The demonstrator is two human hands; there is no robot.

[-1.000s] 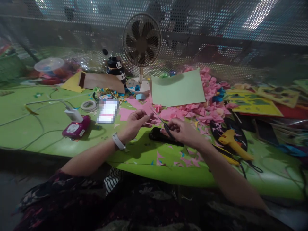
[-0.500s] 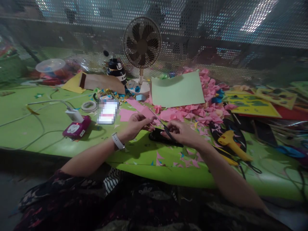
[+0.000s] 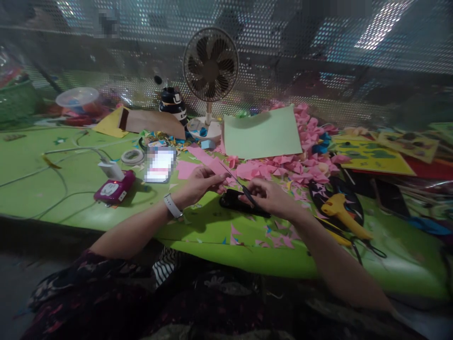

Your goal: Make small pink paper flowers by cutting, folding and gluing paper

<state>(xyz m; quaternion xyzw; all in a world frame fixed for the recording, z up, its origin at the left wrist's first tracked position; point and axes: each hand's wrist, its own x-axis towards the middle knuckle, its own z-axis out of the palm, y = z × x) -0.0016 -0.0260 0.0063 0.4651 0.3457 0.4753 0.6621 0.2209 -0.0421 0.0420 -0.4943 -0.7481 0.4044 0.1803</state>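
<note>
My left hand (image 3: 203, 184), with a white watch band on its wrist, is closed in a pinch on a strip of pink paper (image 3: 214, 164). In my right hand (image 3: 267, 196) are scissors (image 3: 248, 194) with dark handles, their thin blades pointing away to the upper left beside the strip. Below the hands lies a dark oblong object (image 3: 231, 200), partly covered by my right hand. More pink paper (image 3: 186, 169) lies left of the strip, and small pink scraps (image 3: 279, 241) are scattered near the table's front edge.
Behind the hands stand a fan (image 3: 211, 71), a pale green sheet (image 3: 262, 134) and a heap of pink paper pieces (image 3: 304, 165). A phone (image 3: 160, 164), tape roll (image 3: 132, 156) and purple power adapter (image 3: 115, 188) with cables lie left; a yellow glue gun (image 3: 345, 215) lies right.
The view has shifted slightly. My left fingers have drawn a little closer together; the scissors keep nearly the same position and slant.
</note>
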